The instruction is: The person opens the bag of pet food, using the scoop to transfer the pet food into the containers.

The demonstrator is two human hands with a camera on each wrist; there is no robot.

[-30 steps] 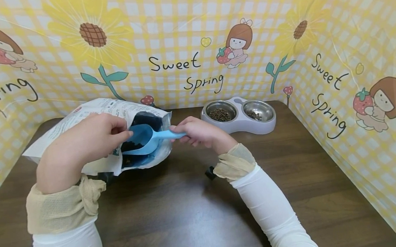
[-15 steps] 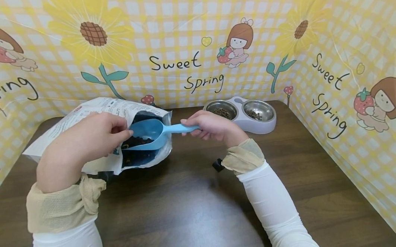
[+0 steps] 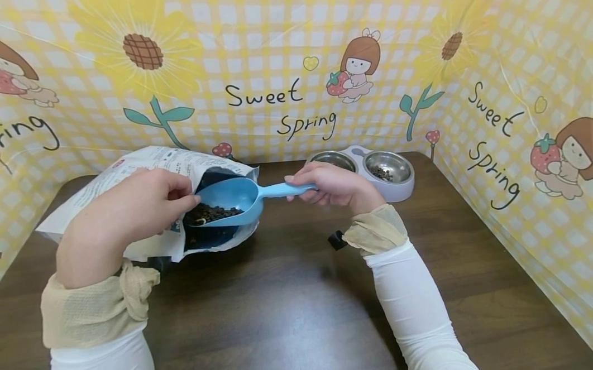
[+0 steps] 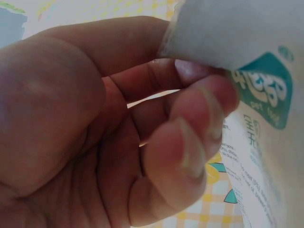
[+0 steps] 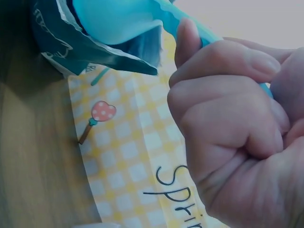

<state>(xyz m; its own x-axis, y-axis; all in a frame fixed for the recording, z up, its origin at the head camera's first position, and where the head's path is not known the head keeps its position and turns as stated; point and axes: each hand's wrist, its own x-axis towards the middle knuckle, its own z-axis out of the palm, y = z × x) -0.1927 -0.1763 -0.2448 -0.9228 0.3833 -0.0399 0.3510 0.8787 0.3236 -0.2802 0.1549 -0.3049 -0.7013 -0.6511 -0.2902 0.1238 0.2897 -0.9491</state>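
Note:
A white pet food bag (image 3: pixel 159 158) lies on its side at the left, its mouth facing right. My left hand (image 3: pixel 132 216) pinches the edge of that mouth between thumb and fingers; the left wrist view shows the bag wall (image 4: pixel 266 156) with a teal label beside the curled fingers. In my right hand (image 3: pixel 334 186) is the handle of a blue scoop (image 3: pixel 249 201). Dark brown kibble (image 3: pixel 219 212) fills part of the scoop, whose front end is still inside the bag's opening. The right wrist view has my fingers (image 5: pixel 228 104) curled round the handle.
Behind my right hand stands a pale double pet bowl (image 3: pixel 402 190) with two steel dishes; some kibble (image 3: pixel 382 173) shows in the right dish, and the left is partly covered by the hand. A patterned cloth (image 3: pixel 269 41) hangs behind the brown table (image 3: pixel 263 321).
The scoop has come out of the bag to the right, level, with kibble showing in it. My right hand has moved right and now covers part of the left dish. The left hand stays put.

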